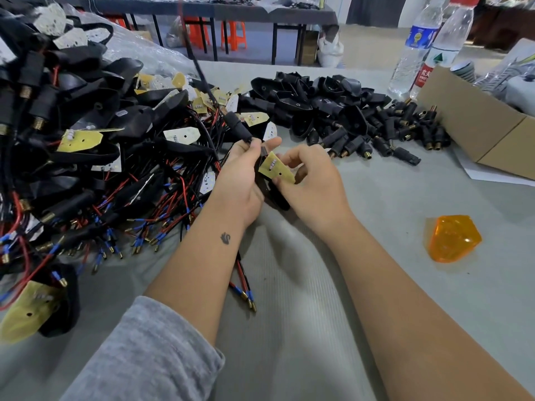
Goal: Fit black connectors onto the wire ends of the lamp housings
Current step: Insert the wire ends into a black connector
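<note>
Yellow LED board (276,168) of the lamp housing (278,195) is pinched by right hand (315,180), left hand (240,175) grips its wire/stem (241,131) running up-left; loose black connectors (385,140) lie far-right, nearer right hand.

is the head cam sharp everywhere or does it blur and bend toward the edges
Head view: sharp at centre, where both hands, left hand and right hand, hold the yellow board; the grey sleeve is soft; the water bottles lean from wide-angle distortion; soft, even light, faint shadows.
</note>
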The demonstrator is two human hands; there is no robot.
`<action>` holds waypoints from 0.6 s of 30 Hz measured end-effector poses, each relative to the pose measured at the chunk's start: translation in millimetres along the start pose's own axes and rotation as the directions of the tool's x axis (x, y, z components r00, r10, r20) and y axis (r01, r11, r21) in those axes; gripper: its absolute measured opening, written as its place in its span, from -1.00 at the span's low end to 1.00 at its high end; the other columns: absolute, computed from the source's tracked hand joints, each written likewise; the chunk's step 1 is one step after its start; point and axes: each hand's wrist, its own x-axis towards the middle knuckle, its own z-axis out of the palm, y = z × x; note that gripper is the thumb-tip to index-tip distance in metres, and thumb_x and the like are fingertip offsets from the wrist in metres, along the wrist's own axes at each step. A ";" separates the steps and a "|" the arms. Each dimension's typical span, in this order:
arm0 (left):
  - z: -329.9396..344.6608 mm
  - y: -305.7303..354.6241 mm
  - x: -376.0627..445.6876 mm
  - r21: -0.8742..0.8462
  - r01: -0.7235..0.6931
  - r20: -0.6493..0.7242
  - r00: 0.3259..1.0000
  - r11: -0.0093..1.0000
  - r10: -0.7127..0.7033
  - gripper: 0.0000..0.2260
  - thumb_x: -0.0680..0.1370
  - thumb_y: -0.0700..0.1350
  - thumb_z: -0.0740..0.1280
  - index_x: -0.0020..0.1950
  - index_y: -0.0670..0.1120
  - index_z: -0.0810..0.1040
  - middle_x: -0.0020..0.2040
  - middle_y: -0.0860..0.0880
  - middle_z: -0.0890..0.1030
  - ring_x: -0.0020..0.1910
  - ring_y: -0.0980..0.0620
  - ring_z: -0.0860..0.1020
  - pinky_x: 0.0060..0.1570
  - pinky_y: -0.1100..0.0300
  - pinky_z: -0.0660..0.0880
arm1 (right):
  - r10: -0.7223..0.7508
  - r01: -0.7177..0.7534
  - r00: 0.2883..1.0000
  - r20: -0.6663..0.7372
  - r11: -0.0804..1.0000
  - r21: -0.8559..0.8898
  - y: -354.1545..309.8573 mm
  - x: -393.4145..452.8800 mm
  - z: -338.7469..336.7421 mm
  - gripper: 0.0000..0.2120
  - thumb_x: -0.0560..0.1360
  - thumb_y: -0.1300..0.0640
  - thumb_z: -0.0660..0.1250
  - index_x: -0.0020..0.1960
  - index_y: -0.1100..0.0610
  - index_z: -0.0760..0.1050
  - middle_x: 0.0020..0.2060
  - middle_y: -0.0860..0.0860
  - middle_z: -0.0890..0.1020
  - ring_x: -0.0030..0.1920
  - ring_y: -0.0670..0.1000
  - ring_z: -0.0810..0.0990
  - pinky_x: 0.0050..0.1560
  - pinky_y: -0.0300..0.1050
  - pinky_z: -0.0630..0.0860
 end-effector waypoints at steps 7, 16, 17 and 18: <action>-2.1 0.5 1.1 0.031 0.084 -0.026 0.996 0.996 -0.083 -0.82 0.72 -0.05 -0.01 0.00 -0.01 0.33 -0.04 -0.07 0.63 -0.19 -0.06 0.65 -0.18 -0.10 0.59 | -0.055 0.048 0.993 -0.108 0.997 -0.066 3.3 -0.5 -1.0 -0.90 0.43 0.18 0.37 -0.14 0.00 0.49 -0.20 -0.12 0.56 -0.22 -0.09 0.50 -0.20 -0.06 0.47; -2.5 5.0 -4.8 0.127 0.204 -0.013 0.979 0.971 -0.205 -0.61 0.65 -0.10 0.21 0.42 -0.25 0.34 0.28 -0.28 0.54 0.10 -0.18 0.62 -0.07 -0.15 0.62 | -0.086 0.064 0.988 -0.130 0.984 -0.168 2.4 -2.0 -7.7 -0.89 0.52 0.15 0.33 -0.11 -0.02 0.44 -0.24 -0.11 0.58 -0.20 -0.06 0.50 -0.16 0.00 0.49; -1.9 5.4 -6.0 0.137 0.201 -0.017 0.980 0.970 -0.200 -0.59 0.63 -0.12 0.25 0.44 -0.26 0.32 0.29 -0.28 0.53 0.08 -0.16 0.62 -0.10 -0.11 0.63 | -0.114 0.088 0.985 -0.130 0.977 -0.192 2.0 -1.9 -7.6 -0.94 0.52 0.17 0.34 -0.09 0.04 0.47 -0.20 -0.08 0.59 -0.17 -0.02 0.51 -0.15 0.02 0.48; -1.4 5.4 -6.3 0.145 0.193 -0.022 0.981 0.970 -0.192 -0.58 0.62 -0.15 0.26 0.44 -0.27 0.31 0.31 -0.28 0.52 0.08 -0.16 0.61 -0.14 -0.08 0.63 | -0.144 0.115 0.981 -0.131 0.972 -0.206 1.8 -1.6 -7.9 -0.96 0.51 0.20 0.34 -0.08 0.09 0.50 -0.18 -0.03 0.60 -0.15 0.01 0.51 -0.13 0.04 0.47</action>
